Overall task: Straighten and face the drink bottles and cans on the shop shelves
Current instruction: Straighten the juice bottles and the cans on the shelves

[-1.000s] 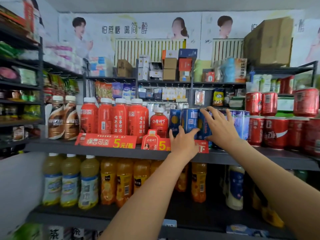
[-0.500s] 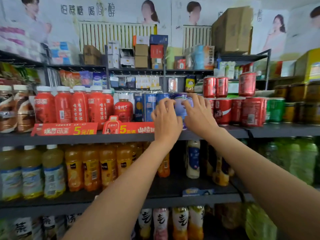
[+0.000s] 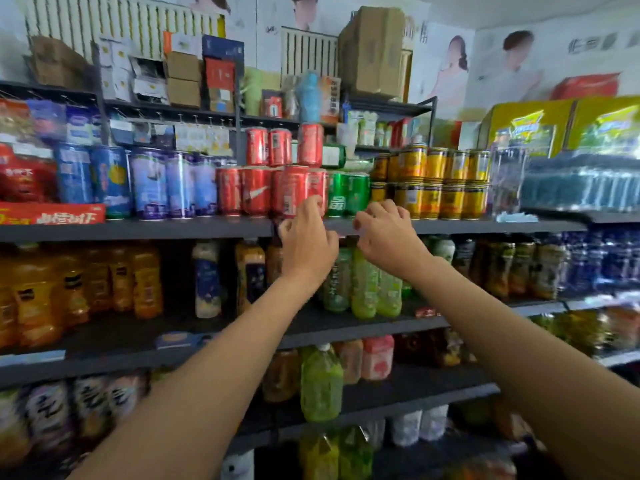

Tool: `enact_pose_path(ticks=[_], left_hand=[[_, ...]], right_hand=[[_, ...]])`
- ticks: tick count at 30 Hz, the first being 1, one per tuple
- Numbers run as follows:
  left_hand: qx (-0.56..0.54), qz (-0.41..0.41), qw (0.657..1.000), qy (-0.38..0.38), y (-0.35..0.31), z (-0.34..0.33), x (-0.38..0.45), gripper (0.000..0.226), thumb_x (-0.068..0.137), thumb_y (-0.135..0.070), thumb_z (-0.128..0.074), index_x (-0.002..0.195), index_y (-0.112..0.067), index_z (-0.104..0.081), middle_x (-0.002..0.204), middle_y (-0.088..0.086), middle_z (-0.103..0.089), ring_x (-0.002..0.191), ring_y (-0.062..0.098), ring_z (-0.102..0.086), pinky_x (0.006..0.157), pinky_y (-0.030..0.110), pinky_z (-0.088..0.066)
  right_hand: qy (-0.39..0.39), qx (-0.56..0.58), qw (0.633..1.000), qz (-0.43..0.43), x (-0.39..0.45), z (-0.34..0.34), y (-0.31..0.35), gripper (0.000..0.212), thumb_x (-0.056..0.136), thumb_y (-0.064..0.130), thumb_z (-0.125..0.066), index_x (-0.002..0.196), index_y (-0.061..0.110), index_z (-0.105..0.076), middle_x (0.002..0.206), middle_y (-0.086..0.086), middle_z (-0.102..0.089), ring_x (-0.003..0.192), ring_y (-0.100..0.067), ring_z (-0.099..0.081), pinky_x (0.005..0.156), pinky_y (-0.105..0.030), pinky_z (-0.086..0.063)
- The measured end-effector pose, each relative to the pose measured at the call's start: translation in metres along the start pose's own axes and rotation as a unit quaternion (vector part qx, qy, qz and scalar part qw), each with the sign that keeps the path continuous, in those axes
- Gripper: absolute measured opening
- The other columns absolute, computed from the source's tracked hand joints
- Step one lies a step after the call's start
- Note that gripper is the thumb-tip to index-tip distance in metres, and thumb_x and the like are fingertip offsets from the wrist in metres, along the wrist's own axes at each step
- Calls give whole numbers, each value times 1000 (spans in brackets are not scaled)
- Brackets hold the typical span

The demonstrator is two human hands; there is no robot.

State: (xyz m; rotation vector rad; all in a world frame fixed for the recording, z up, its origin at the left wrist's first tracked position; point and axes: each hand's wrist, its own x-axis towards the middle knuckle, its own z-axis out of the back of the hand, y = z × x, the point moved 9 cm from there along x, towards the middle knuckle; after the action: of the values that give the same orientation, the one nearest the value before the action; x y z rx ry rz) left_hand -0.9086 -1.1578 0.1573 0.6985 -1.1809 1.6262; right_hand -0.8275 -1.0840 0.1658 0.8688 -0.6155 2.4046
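Observation:
Red cola cans (image 3: 256, 190) stand in a row on the dark upper shelf (image 3: 138, 230), with three more stacked on top. Green cans (image 3: 348, 194) stand to their right, blue cans (image 3: 149, 183) to their left. My left hand (image 3: 306, 242) is raised in front of the shelf edge, its fingertips reaching up at the rightmost red can (image 3: 313, 190); whether they touch it is unclear. My right hand (image 3: 388, 233) hovers just below the green cans, fingers loosely curled, holding nothing. The picture is blurred by motion.
Yellow cans (image 3: 440, 181) are stacked two high right of the green ones, then shrink-wrapped water packs (image 3: 581, 185). Lower shelves hold orange, green and dark drink bottles (image 3: 363, 285). Cardboard boxes (image 3: 372, 50) sit on top.
Both hands have left the blue cans and moved right along the shelf to the red and green cans. The view has swung right with them.

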Motion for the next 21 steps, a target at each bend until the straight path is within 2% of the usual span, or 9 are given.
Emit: enact_pose_path(ticks=[3, 7, 14, 21], left_hand=[[-22, -15, 999, 38, -46, -45, -3, 43, 85, -6, -50, 127, -10, -39, 117, 5, -52, 105, 22, -52, 97, 37, -26], [-37, -32, 998, 45, -86, -89, 3, 44, 84, -4, -51, 126, -9, -41, 110, 2, -50, 106, 18, -49, 95, 32, -26], [-18, -6, 999, 28, -100, -149, 26, 44, 85, -6, -53, 126, -11, -40, 113, 2, -48, 108, 17, -46, 99, 33, -28], [-19, -23, 1000, 2, -115, -226, 59, 38, 85, -5, -52, 122, -9, -43, 108, 4, -51, 104, 19, -50, 94, 33, -30]], right_hand=[[34, 22, 999, -17, -24, -14, -57, 28, 92, 16, -43, 118, 10, -53, 122, -10, -50, 118, -30, -37, 95, -40, -28], [25, 42, 999, -24, -35, -24, -111, 30, 91, 17, -44, 121, 12, -51, 123, -7, -50, 120, -28, -37, 98, -41, -28], [23, 37, 999, -12, -30, -55, -178, 31, 92, 15, -43, 122, 12, -51, 125, -6, -50, 120, -26, -37, 100, -39, -27], [36, 21, 999, 8, -23, -89, -249, 31, 91, 16, -45, 122, 10, -50, 124, -7, -50, 119, -26, -37, 98, -38, -29]])
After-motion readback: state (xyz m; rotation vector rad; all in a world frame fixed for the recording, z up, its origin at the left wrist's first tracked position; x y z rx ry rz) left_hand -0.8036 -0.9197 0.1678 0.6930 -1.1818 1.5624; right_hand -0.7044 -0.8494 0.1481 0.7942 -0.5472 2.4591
